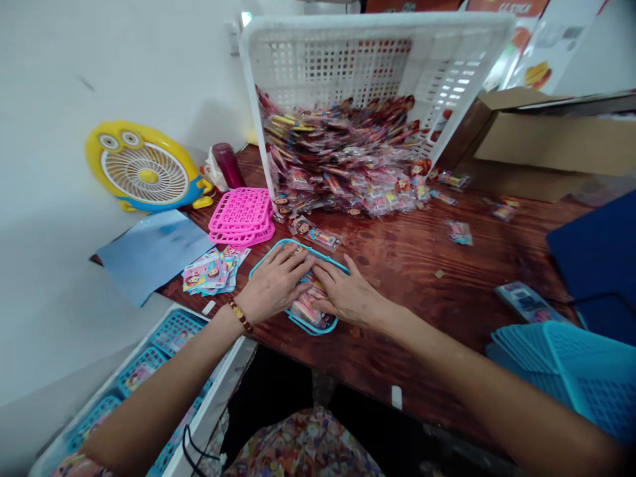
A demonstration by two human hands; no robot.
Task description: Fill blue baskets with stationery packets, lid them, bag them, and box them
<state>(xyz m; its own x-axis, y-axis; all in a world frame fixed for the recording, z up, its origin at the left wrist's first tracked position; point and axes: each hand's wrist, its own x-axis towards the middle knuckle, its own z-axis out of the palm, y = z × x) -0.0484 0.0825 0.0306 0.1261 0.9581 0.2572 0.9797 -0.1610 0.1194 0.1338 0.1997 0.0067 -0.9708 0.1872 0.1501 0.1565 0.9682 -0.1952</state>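
Observation:
A small blue plastic basket (311, 328) stands on the brown table in front of me, filled with small clear packets (309, 306) of pink and yellow items. My left hand (276, 278) lies flat across the basket's left part, fingers stretched over the packets. From the right, my right hand (342, 286) rests on the same packets with its fingers extended and thumb apart. Neither hand is wrapped round anything. Just behind the basket lies a loose packet with a cartoon figure (318, 233). Both palms hide part of the basket's contents.
A large white crate (256, 99) tipped toward me spills many packets. To the left are pink lids (243, 215), printed cards (211, 273) and a yellow fan (149, 175). Stacked blue baskets (561, 364) stand right. Filled baskets (142, 371) sit in a lower-left box; a cardboard box (541, 149) is back right.

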